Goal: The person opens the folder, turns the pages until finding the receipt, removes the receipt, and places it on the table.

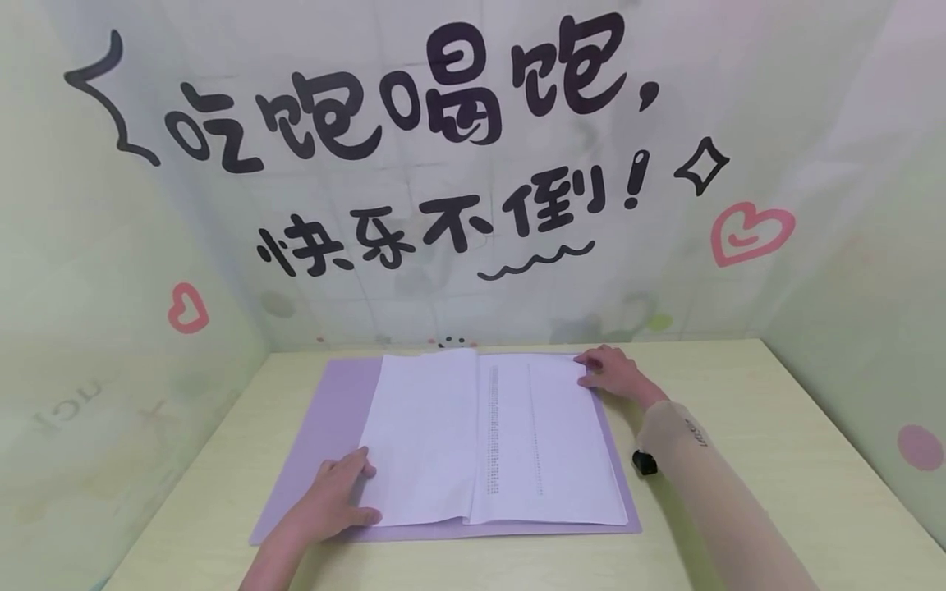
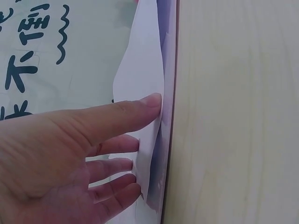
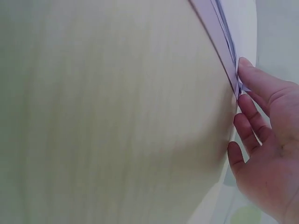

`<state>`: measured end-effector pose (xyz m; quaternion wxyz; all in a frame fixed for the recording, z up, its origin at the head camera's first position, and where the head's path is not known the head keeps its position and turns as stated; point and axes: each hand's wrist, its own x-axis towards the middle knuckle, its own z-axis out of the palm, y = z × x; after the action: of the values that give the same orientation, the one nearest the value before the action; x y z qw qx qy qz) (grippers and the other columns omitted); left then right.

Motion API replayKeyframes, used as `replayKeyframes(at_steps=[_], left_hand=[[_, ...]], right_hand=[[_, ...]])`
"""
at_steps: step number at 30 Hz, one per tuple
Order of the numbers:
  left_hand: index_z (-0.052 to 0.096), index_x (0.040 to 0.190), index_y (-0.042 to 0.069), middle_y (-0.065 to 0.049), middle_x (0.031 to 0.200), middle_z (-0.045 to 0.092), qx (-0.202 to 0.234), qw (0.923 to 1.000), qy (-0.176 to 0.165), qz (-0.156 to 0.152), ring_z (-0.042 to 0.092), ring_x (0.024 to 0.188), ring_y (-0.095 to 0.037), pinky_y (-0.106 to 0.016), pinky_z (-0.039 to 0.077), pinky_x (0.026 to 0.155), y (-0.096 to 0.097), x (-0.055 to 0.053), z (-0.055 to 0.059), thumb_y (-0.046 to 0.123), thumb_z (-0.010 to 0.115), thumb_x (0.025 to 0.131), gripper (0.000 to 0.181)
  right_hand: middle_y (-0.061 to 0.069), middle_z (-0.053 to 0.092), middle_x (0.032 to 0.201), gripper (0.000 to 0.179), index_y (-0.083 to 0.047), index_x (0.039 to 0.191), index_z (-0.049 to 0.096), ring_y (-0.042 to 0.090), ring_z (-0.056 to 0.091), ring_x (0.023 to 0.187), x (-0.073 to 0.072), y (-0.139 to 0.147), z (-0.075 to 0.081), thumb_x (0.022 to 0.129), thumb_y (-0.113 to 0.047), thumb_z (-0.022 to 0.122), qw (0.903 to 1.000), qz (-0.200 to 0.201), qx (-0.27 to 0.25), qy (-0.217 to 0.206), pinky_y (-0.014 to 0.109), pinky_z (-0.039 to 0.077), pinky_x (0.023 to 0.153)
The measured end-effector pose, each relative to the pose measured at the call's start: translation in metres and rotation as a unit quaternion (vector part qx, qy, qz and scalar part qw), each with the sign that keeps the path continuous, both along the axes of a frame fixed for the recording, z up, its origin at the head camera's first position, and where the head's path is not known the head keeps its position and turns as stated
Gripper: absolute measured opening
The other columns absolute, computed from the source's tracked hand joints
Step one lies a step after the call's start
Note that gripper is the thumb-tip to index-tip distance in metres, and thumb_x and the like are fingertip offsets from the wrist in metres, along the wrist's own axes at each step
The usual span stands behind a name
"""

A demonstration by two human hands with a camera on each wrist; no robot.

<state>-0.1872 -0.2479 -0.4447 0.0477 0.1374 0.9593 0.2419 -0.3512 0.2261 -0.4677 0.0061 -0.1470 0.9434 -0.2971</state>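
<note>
Purple plastic shows round the edges of an open folder [image 1: 325, 427] lying flat on the pale wooden table [image 1: 776, 460], with a stack of white papers [image 1: 488, 435] spread across it like an open book. At the near left corner the left hand [image 1: 336, 492] lies with straight, relaxed fingers [image 2: 135, 109] on the edge of the left page, apparently to keep that bowed sheet from lifting. At the far right corner the right hand [image 1: 613, 373] touches the page edge with loosely extended fingertips [image 3: 247, 70], gripping nothing, as if steadying that side.
</note>
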Motion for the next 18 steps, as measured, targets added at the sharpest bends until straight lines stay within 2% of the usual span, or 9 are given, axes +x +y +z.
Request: replayKeyframes(at_steps=[8,12,18], left_hand=[[0.048,0.132,-0.012,-0.017,0.126,0.064,0.004,1.0,0.003,-0.001,0.043,0.131,-0.048,-0.064,0.032,0.112,0.0,0.0007,-0.0006,0.022,0.088,0.066,0.084],[0.048,0.132,-0.012,-0.016,0.125,0.064,0.002,1.0,0.005,-0.002,0.043,0.132,-0.048,-0.064,0.032,0.112,0.0006,0.0012,0.0006,0.022,0.088,0.067,0.085],[0.047,0.133,-0.012,-0.019,0.129,0.062,-0.001,1.0,0.004,0.004,0.043,0.129,-0.05,-0.065,0.033,0.111,0.001,0.001,0.0005,0.022,0.088,0.066,0.085]], right_hand=[[0.014,0.061,0.111,0.046,-0.003,0.131,0.06,0.03,0.053,0.105,-0.0012,-0.0017,-0.0002,0.089,-0.019,0.071,0.9999,-0.004,-0.007,-0.015,0.052,0.037,0.09],[0.014,0.06,0.109,0.049,-0.001,0.134,0.058,0.028,0.052,0.102,-0.0017,-0.0028,0.0006,0.089,-0.018,0.071,0.9998,-0.003,-0.007,-0.019,0.049,0.037,0.088],[0.016,0.062,0.109,0.05,0.002,0.133,0.058,0.029,0.053,0.102,-0.0002,-0.0069,0.0042,0.088,-0.014,0.072,0.9999,-0.005,-0.007,-0.011,0.053,0.04,0.092]])
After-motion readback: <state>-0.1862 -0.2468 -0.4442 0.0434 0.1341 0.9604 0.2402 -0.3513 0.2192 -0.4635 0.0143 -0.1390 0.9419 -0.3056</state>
